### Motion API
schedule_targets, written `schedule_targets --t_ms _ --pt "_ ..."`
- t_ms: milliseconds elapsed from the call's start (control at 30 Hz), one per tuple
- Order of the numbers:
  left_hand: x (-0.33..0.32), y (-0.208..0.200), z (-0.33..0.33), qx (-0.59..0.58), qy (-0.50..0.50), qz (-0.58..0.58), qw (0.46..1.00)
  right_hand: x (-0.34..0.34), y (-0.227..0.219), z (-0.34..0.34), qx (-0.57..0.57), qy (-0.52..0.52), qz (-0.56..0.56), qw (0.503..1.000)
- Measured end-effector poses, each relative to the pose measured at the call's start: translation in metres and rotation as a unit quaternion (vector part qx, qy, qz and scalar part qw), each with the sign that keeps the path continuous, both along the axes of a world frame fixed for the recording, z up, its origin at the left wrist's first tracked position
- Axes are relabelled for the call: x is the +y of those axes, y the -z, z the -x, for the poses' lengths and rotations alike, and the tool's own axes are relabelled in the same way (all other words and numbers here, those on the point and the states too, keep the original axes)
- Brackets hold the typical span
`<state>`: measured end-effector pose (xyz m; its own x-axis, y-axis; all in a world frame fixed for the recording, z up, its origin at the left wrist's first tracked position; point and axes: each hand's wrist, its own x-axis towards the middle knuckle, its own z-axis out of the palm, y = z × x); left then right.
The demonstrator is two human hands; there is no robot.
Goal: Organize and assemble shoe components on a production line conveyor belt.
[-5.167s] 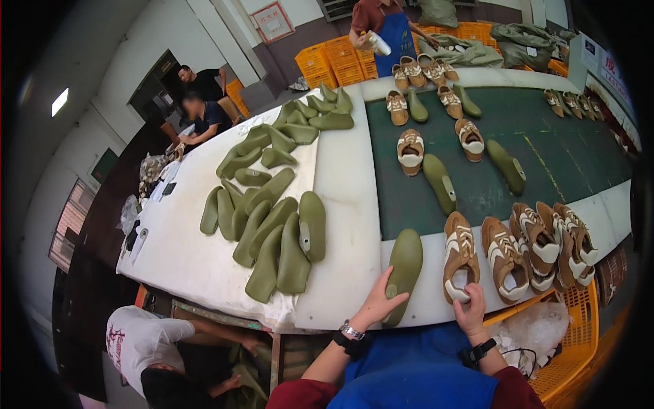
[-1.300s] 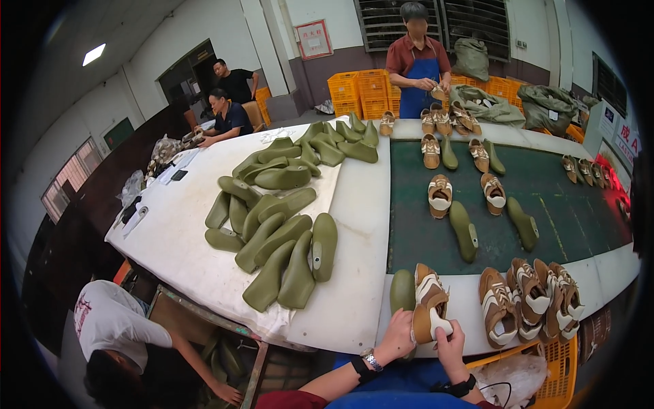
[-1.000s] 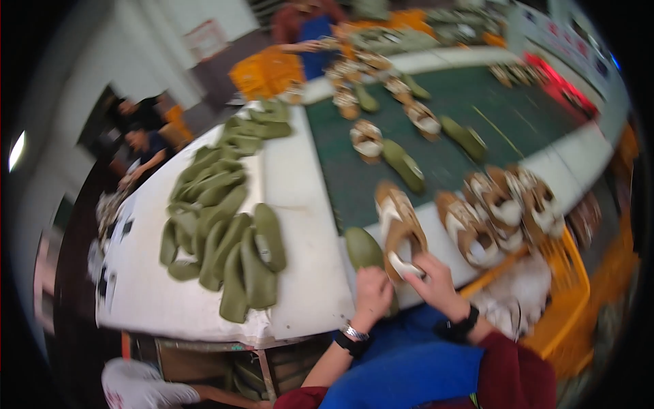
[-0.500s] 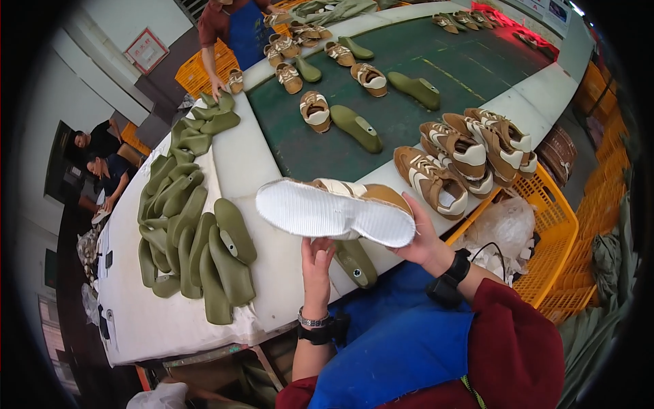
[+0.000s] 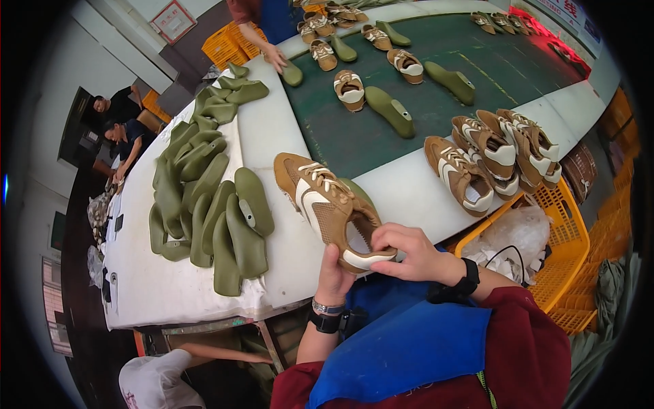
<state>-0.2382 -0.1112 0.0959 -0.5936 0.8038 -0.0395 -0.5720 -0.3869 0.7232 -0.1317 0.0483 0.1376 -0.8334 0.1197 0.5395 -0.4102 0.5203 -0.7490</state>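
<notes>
Beside the desk (image 5: 289,276), an orange basket (image 5: 569,238) holds crumpled clear plastic (image 5: 512,235). A brown shoe (image 5: 317,194), laced, white-striped, white-heeled, tilts above the desk; fingers of the left hand (image 5: 334,279) and right hand (image 5: 417,255) pinch its heel.

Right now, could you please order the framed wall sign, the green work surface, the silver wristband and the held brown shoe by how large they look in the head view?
1. Green work surface
2. Held brown shoe
3. Framed wall sign
4. Silver wristband
</notes>
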Motion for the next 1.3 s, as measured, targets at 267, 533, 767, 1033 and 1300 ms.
schedule_targets --t_ms 267,533,767,1033,1300 --pt "-0.038 0.016 0.034 -0.061 -0.147 0.053 0.986 -0.014 0.023 -0.006 -0.324 0.015 -0.292 0.899" --pt "-0.095 0.044 0.008 -0.007 -0.137 0.120 0.983 0.014 0.072 0.085 -0.288 0.026 -0.264 0.920" --pt "-0.097 0.051 -0.005 -0.008 -0.131 0.122 0.984 0.072 0.080 0.230 -0.390 0.121 -0.268 0.873" --pt "-0.098 0.052 -0.009 -0.007 -0.153 0.107 0.982 0.071 0.079 0.183 -0.352 0.041 -0.260 0.898" --pt "-0.036 0.034 -0.002 0.098 -0.220 0.134 0.961 -0.002 0.038 0.033 -0.170 -0.219 0.113 0.954"
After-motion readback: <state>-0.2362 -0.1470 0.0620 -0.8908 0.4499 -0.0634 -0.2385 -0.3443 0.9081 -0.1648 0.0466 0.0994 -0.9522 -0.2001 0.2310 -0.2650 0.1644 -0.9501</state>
